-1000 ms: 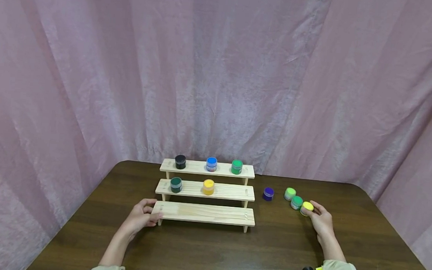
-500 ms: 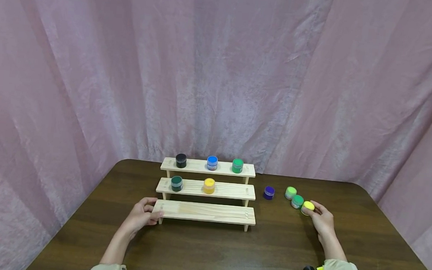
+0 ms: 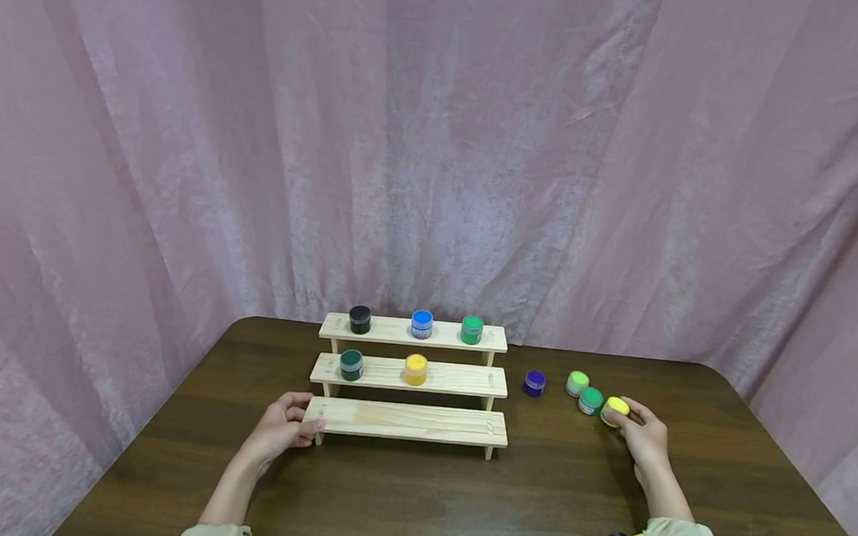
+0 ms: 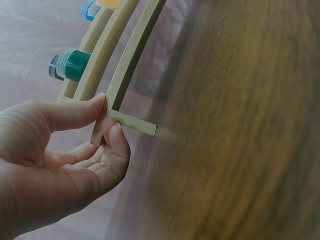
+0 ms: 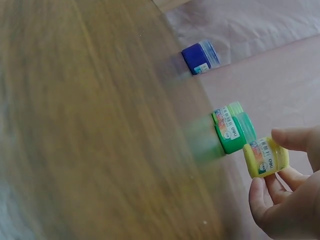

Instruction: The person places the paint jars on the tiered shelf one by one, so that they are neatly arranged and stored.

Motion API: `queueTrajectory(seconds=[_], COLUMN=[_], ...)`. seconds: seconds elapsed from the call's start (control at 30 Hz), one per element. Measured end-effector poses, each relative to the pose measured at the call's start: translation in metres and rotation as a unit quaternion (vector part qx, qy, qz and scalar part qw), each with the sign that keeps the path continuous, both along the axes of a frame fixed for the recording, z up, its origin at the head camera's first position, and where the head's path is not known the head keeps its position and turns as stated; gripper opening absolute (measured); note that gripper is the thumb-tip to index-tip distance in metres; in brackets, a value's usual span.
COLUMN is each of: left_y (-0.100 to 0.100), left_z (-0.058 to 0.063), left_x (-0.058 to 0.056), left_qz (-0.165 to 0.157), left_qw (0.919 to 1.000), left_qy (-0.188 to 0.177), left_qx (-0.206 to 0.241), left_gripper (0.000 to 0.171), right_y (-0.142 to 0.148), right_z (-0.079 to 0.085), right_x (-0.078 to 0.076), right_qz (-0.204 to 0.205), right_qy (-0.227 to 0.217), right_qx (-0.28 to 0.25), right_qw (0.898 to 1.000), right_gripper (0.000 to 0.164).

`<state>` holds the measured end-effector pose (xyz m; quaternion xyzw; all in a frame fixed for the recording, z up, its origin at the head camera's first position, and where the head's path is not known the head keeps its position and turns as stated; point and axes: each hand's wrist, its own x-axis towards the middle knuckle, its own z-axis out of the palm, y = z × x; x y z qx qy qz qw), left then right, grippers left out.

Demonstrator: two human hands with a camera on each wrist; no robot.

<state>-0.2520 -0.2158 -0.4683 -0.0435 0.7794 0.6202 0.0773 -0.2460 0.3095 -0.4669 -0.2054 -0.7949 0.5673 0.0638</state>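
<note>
A three-tier wooden rack stands on the table. My left hand pinches the left end of its lowest shelf, thumb on top and fingers beneath, as the left wrist view shows. Over on the right, my right hand holds a yellow paint jar between thumb and fingers. In the right wrist view this jar looks slightly tilted, close beside a green paint jar. Behind that one is a light green jar. A purple jar sits nearer the rack.
The top shelf bears a black jar, a blue jar and a green jar. On the middle shelf are a dark green jar and an orange-yellow jar. A pink curtain hangs behind the table.
My right hand has shifted slightly to the right with the yellow jar, away from the green one. The left hand stays on the rack's lowest shelf.
</note>
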Motion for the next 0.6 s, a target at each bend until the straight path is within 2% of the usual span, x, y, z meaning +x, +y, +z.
queueTrajectory(seconds=[0.23,0.6], left_y=[0.000,0.001], left_z=[0.001,0.002], left_x=[0.000,0.001], left_qz=[0.000,0.001], left_qw=[1.0000,1.0000], left_qy=[0.000,0.001], left_qx=[-0.002,-0.005], left_gripper=[0.060,0.060], right_y=[-0.004,-0.017], right_z=[0.008,0.025], right_x=[0.000,-0.001], right_qz=[-0.019,-0.019], right_qy=[0.017,0.059], right_qx=[0.012,-0.017], right_qw=[1.000,0.998], right_gripper=[0.063,0.063])
